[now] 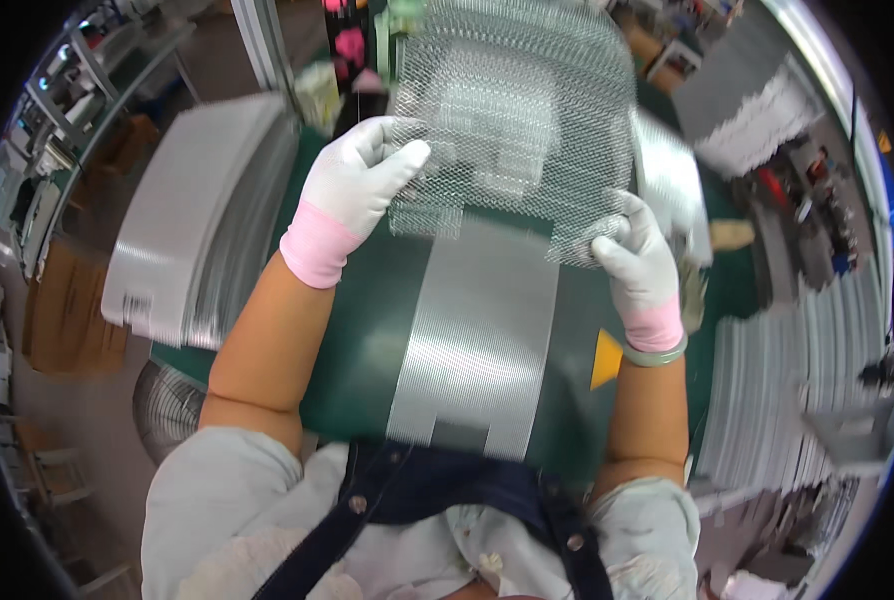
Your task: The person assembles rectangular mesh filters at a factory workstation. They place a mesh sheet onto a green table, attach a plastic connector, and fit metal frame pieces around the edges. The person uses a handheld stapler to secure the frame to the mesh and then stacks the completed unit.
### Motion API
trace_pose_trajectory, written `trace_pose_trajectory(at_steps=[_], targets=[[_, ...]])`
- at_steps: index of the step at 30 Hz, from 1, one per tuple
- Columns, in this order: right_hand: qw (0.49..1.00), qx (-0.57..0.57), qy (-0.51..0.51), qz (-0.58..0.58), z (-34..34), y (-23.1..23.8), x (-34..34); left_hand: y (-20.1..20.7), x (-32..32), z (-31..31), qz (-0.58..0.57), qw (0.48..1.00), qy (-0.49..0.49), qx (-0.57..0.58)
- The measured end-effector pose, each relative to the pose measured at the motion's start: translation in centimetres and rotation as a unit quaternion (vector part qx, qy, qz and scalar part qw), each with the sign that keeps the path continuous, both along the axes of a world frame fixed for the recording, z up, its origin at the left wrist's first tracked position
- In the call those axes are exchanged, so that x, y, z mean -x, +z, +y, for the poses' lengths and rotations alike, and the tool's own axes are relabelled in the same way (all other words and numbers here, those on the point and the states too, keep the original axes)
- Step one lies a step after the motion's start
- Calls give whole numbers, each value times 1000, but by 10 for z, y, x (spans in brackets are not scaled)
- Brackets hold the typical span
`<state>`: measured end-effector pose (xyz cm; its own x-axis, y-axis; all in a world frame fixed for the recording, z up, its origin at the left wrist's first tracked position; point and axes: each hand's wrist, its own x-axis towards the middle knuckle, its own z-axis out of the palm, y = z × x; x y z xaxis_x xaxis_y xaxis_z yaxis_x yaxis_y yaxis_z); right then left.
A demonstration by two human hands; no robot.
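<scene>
Head view: left hand [362, 178] and right hand [639, 255] — both in white, pink-cuffed gloves — pinch a see-through silvery mesh sheet [512, 120] by opposite sides, its near edge notched, over the far end of a finely ribbed grey panel [479, 330] on the green tabletop [357, 360]; left of that panel, stacked smooth pale sheets [189, 200] curve.

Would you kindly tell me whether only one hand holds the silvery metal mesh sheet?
No, the white-gloved left hand and white-gloved right hand hold opposite sides of the mesh sheet.
</scene>
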<state>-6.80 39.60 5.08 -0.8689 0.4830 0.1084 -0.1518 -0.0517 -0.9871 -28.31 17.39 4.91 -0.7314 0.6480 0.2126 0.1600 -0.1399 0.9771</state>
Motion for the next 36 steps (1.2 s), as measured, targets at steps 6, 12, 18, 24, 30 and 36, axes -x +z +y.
trace_pose_trajectory(at_steps=[6, 12, 18, 24, 30, 36], targets=[[950, -115, -196, -215, -106, -68, -105, -73, -121, -79, 302, 927, 55, 216], [835, -359, -230, -348, -164, -124, -152, -115, -167, -109, 242, 925, 37, 291], [783, -404, -206, -426, -174, -136, -148, -134, -171, -108, 251, 895, 33, 366], [752, -427, -186, -467, -172, -140, -144, -141, -171, -102, 272, 871, 27, 408], [786, -405, -217, -414, -172, -148, -155, -149, -172, -103, 301, 867, 42, 394], [755, -406, -161, -489, -157, -139, -141, -137, -168, -93, 268, 840, 1, 472]])
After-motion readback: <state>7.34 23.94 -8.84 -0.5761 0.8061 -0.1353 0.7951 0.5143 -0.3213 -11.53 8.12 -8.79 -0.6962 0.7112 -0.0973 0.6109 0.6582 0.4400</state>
